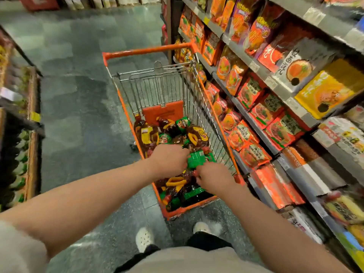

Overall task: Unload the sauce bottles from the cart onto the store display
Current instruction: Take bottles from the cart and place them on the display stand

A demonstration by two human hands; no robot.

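Nearest to me are my two white shoes (144,239) on the grey-green floor (74,79), just short of the near end of the orange cart (178,210). Both my bare forearms reach forward over that end. My right hand (213,179) is curled, its fingers down among the dark sauce bottles (177,186) at the near end of the basket; it seems to pinch a red cap there, though the blur keeps me from telling exactly what it grips. Just beyond it and to the left, my left hand (170,159) is curled over the top of a green-labelled bottle (197,159), which sits above the pile between my two hands. More bottles lie heaped on their sides farther along the basket, dark brown with yellow handles and yellow or green labels, reaching up to the orange flap (163,112) at the far wall. The cart's orange handle (147,51) is at the far end. On the right, touching close beside the cart, run shelves (262,72) stacked with red and orange packets. On the left stands another shelf (32,123) with green-capped goods.
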